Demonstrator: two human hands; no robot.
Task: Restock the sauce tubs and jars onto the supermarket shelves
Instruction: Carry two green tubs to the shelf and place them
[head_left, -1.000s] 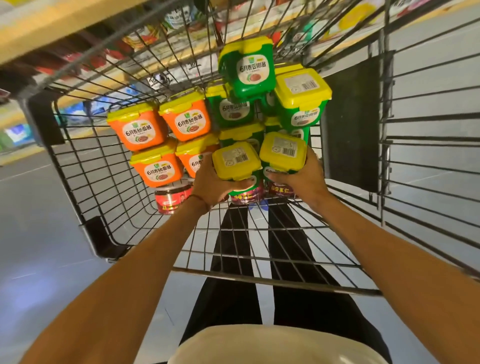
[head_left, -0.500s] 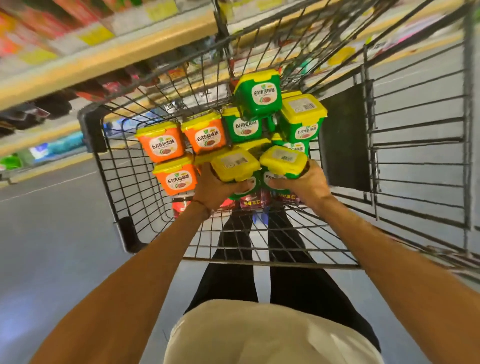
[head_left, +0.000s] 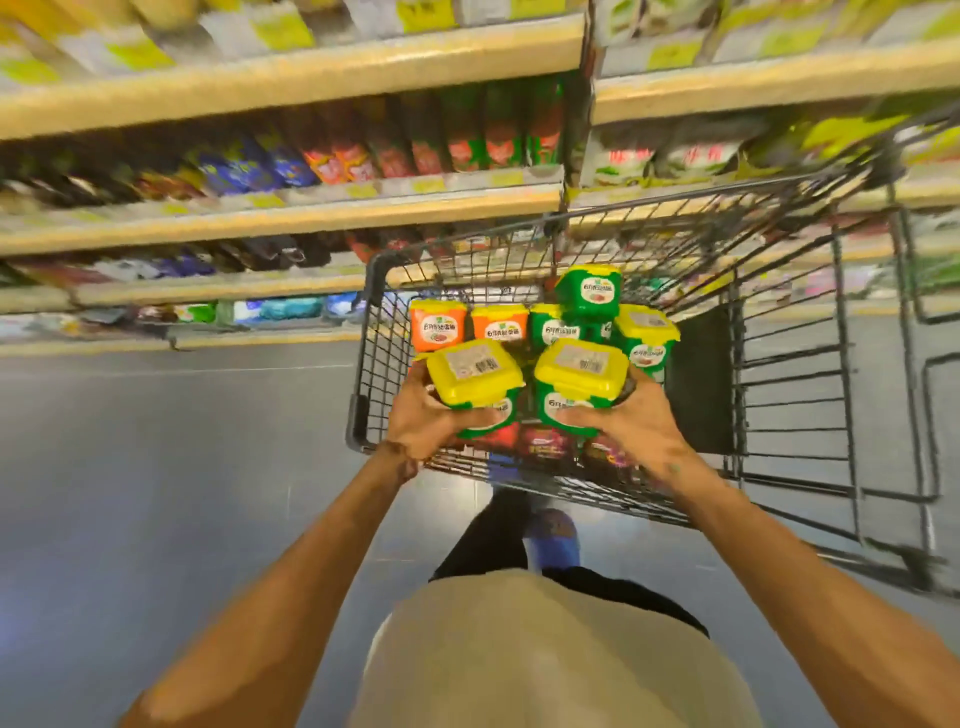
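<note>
My left hand (head_left: 426, 421) grips a green sauce tub with a yellow lid (head_left: 475, 371), lifted above the wire shopping cart (head_left: 363, 332). My right hand (head_left: 631, 421) grips a second green tub with a yellow lid (head_left: 581, 371) beside it. In the cart behind them sit two orange tubs (head_left: 437, 326) and several more green tubs (head_left: 589, 291). Red-labelled jars (head_left: 545, 441) lie on the cart floor under my hands, partly hidden.
Yellow-edged supermarket shelves (head_left: 291, 218) with blurred packets and bottles run across the top of the view, behind the cart. Grey floor (head_left: 156, 467) lies to the left. My legs and a blue shoe (head_left: 553, 535) are below the cart.
Both hands have lifted their green tubs up out of the stack in the cart. My view has tilted upward, bringing the shelves into sight.
</note>
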